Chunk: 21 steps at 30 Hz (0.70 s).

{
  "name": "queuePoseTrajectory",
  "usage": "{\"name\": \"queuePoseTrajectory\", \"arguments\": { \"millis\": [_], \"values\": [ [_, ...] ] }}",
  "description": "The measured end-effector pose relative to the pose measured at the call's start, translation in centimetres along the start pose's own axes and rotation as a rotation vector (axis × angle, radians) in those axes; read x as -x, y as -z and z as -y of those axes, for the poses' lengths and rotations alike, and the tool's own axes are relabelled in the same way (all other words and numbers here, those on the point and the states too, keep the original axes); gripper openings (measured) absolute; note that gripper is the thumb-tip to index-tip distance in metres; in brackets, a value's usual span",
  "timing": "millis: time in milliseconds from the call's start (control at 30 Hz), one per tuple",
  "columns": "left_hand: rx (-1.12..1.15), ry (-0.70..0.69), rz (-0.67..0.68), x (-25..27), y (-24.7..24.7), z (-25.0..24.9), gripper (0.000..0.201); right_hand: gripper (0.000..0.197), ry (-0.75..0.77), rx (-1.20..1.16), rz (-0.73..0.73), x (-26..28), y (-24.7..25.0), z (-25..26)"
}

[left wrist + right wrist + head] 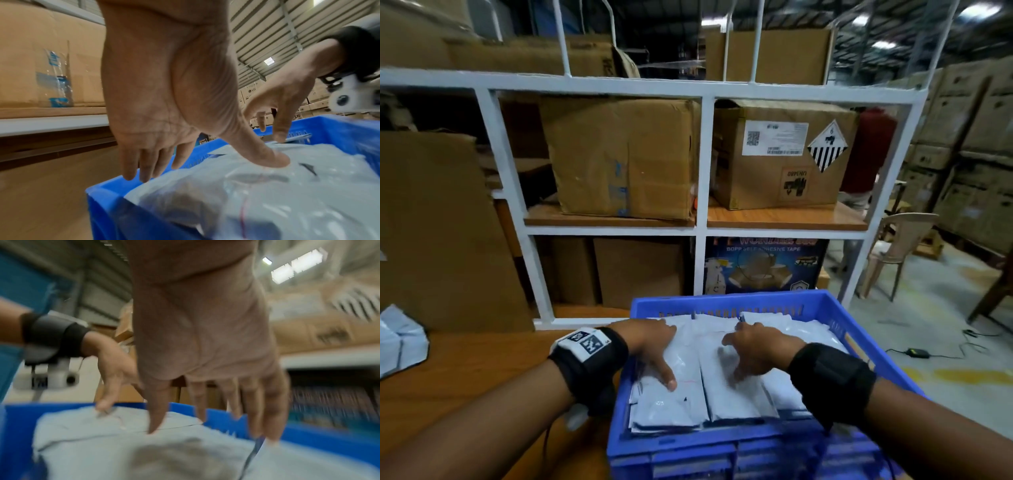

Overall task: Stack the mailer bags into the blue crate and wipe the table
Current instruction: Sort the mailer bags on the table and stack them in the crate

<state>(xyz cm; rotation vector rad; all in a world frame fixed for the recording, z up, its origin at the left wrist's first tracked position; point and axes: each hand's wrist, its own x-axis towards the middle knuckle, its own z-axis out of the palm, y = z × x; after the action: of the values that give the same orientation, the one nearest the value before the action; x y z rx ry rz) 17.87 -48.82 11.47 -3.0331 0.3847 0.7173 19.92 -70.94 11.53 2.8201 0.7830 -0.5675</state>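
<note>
We have both hands down on the mailer bags [688, 394], which lie in flat rows inside the blue crate [722, 448] at six o'clock of the head view. Our left hand [654, 346] spreads released fingers along the stack's nine o'clock edge while its thumb presses into the top bag; our right hand [756, 353], toward three o'clock, rests loosely spread fingers on the neighbouring row and grasps nothing. We judge both are squaring and flattening the rows so that more will sit level.

The crate stands on the wooden desk [465, 370], hard against its three o'clock edge. A further heap of mailers [400, 339] waits at nine o'clock, cut off by the frame, so the stacking looks unfinished.

The right wrist view is smeared by motion, so fingertip contact there is hard to confirm. We see no cloth for wiping, and the crate's depth below the top layer is hidden.
</note>
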Motion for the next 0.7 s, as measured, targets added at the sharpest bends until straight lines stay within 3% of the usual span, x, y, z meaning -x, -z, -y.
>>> {"name": "queuePoseTrajectory", "arguments": {
  "millis": [67,167,333,533,700],
  "values": [
    [0.013,-0.001,0.016,-0.3,0.6,-0.2,0.092,0.085,0.037,0.011,0.122,-1.2,1.1,0.5],
    [-0.022,0.032,0.092,-0.9,0.7,-0.5,0.119,0.087,0.039,0.003,0.232,-2.9,1.2,1.6],
    [-0.201,0.046,0.105,-1.2,-0.4,-2.1,0.130,0.112,0.009,0.040,0.289,-4.8,-0.4,3.0],
    [-0.195,0.074,0.154,-2.2,-0.1,-1.8,0.119,0.084,0.023,-0.074,0.314,-5.8,1.6,2.8],
    [-0.255,0.055,0.102,-1.8,-0.2,-2.4,0.122,0.076,0.003,-0.022,0.294,-6.6,0.2,4.1]
  ]
}}
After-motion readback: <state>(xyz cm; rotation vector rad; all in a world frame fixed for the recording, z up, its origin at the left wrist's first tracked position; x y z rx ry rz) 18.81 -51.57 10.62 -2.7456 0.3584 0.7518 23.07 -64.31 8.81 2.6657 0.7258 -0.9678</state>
